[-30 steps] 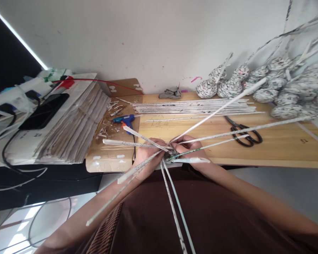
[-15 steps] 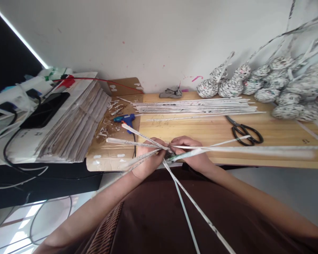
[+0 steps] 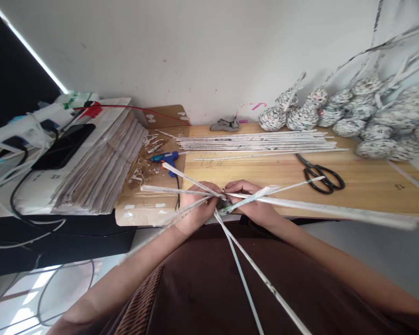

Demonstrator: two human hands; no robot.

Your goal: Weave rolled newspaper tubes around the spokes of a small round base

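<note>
Wooden table (image 3: 373,190) with scissors (image 3: 323,179), paper rods (image 3: 258,141), woven forms (image 3: 272,118).

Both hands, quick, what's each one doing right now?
Left hand: closed on the woven paper piece.
Right hand: closed on the same piece, opposite side.

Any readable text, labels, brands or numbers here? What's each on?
"15", perhaps, on the table: too small to be sure.
Paper stack: small dark mark on top, unreadable.
Held strips, loose sticks, woven pieces: print too small or blurred.
Glue gun: nothing legible.
</note>
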